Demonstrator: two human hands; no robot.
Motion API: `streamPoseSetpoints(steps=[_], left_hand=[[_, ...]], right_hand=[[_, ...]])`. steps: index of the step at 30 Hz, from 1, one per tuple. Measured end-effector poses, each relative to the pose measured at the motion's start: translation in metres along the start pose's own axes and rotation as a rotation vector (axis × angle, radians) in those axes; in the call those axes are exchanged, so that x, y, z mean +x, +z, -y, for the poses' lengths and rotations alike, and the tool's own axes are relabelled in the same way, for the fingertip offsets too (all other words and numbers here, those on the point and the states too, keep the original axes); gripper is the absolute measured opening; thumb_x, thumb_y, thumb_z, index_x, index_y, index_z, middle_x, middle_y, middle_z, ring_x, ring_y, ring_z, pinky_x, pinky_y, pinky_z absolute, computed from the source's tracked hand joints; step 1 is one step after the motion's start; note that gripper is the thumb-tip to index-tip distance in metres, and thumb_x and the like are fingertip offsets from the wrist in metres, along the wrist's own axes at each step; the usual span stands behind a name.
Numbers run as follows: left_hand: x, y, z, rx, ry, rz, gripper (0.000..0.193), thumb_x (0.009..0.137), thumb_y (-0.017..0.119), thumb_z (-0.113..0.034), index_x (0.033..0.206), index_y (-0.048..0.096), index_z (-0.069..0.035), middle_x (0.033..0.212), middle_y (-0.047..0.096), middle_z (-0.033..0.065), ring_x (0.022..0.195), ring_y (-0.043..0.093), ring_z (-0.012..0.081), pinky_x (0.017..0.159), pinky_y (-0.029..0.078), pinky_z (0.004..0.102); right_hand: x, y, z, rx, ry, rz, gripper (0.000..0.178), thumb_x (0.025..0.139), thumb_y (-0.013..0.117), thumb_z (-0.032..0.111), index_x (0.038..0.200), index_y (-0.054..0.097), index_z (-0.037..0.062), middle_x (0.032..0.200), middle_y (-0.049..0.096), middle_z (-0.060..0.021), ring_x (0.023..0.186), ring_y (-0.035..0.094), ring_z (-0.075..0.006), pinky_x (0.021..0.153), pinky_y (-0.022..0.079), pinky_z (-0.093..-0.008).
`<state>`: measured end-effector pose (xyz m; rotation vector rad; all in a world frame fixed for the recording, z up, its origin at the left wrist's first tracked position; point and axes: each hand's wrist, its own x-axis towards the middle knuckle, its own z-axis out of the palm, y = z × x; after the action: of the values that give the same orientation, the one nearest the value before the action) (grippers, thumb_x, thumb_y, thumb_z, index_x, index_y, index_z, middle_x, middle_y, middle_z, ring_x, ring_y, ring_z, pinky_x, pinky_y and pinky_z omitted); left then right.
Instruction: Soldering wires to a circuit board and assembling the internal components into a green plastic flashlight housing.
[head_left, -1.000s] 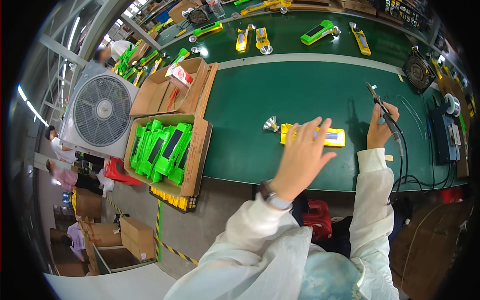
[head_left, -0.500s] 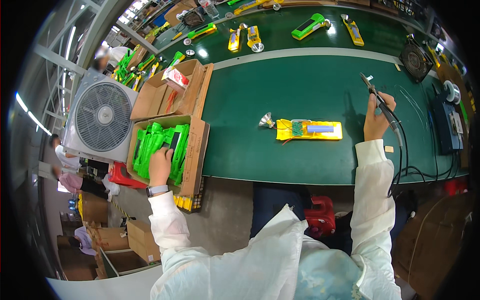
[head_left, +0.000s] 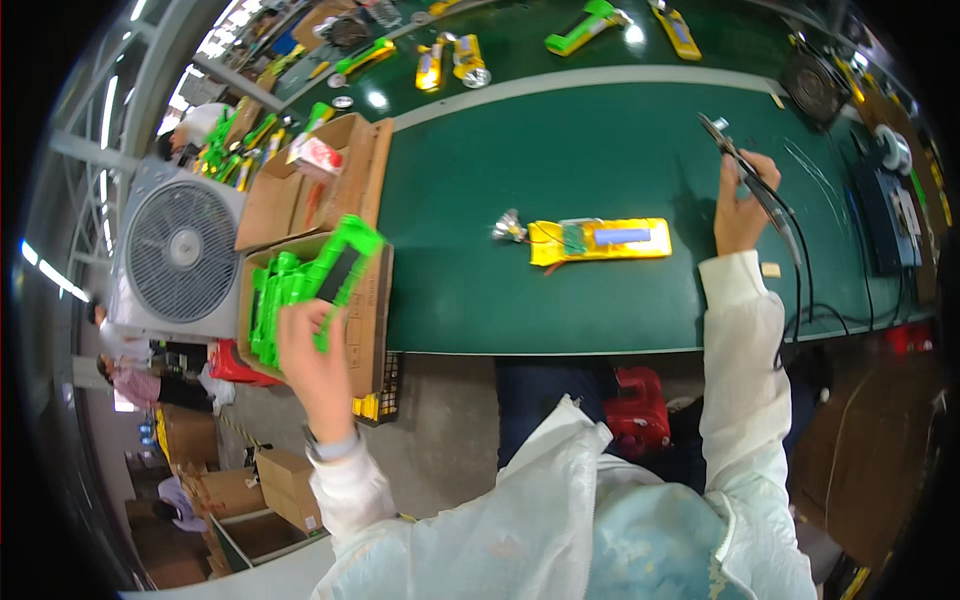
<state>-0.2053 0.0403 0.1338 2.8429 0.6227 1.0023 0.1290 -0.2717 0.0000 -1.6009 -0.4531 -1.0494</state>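
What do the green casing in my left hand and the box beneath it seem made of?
Green casing: probably plastic, smooth-looking, from its even, vivid colour; blur leaves the gloss unclear. Box: apparently cardboard, matt, from its plain brown walls.

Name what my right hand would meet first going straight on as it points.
Probably the pale strip across the green bench, beyond the corded tool your right hand holds; how high the hand is above the bench is unclear.

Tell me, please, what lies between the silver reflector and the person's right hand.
In the head view: the yellow casing with its green circuit board and blue cylinder, then a stretch of green tabletop before the right hand.
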Motion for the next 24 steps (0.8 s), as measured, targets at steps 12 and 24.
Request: streamPoseSetpoints(steps=[12, 24], left_hand=[[-0.061, 0.129, -0.163, -0.592, 0.327, 0.373, 0.018, 0.074, 0.078, -0.010, 0.087, 0.067, -0.009, 0.085, 0.058, 0.0032, 0.079, 0.057, 0.0240, 0.068, 0.043, 0.0372], [-0.012, 0.132, -0.145, -0.378, 0.467, 0.319, 0.047, 0.070, 0.083, -0.027, 0.112, 0.068, -0.011, 0.107, 0.061, 0.0043, 0.099, 0.056, 0.0276, 0.086, 0.042, 0.0406]], right_hand=[[0.001, 0.000, -0.009, -0.030, 0.017, 0.026, 0.024, 0.086, 0.075, 0.011, 0.101, 0.057, 0.0040, 0.082, 0.055, -0.0023, 0.068, 0.052, -0.0106, 0.063, 0.045, -0.0253], [0.007, 0.008, -0.011, -0.038, -0.073, 0.009, 0.021, 0.084, 0.071, 0.002, 0.092, 0.052, 0.0052, 0.075, 0.054, -0.0103, 0.063, 0.055, -0.0198, 0.058, 0.045, -0.0315]])
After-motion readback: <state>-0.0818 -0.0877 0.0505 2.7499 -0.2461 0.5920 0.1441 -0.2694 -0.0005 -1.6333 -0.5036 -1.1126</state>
